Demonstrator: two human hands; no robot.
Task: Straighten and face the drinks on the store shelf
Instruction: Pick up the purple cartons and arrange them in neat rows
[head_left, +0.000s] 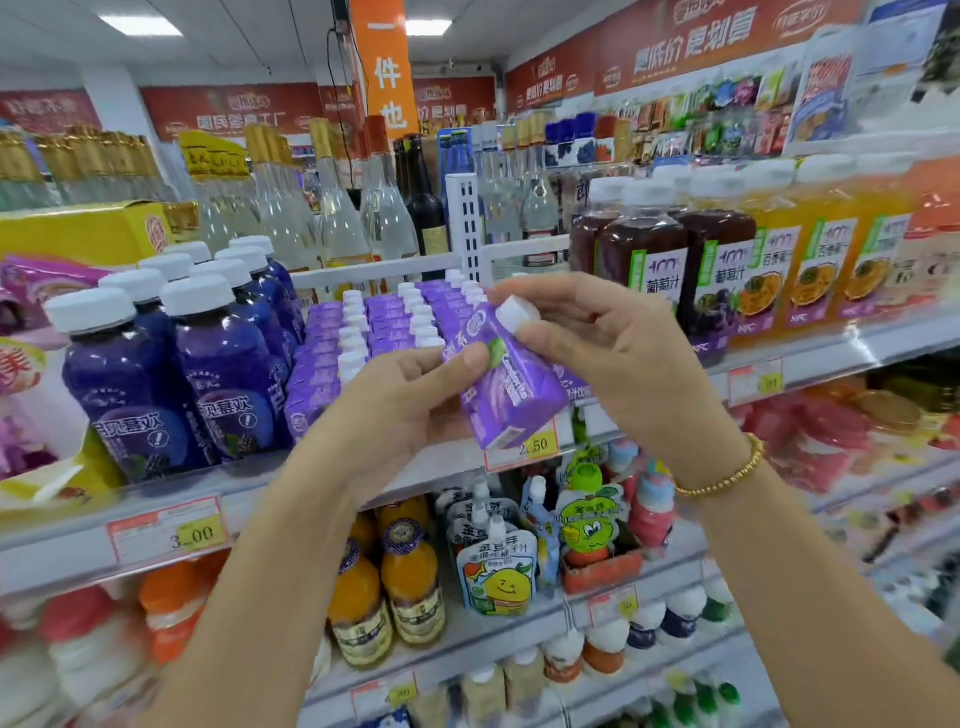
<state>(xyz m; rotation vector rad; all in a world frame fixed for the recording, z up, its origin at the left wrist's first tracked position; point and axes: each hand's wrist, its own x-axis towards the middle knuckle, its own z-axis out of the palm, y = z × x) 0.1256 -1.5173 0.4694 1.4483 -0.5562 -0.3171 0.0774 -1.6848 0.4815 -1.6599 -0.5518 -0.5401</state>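
The right hand (597, 353) pinches the white cap (514, 312) of a purple carton (511, 395) between thumb and curled fingers. The left hand (395, 400) grips the carton's body from the left, thumb pressed on its printed face. The carton is held in the air just in front of the shelf's front edge (311, 483), above the 2.50 price tag (524, 447). Its long axis is near upright, cap end up and slightly tilted.

Straight behind it stand the rows of matching purple cartons (384, 322), between the blue bottles (223, 374) on the left and the grape juice bottles (644, 260) on the right. The move ahead is probably forward and down into those rows; the hands hide any free slot. Both hands are equally near.
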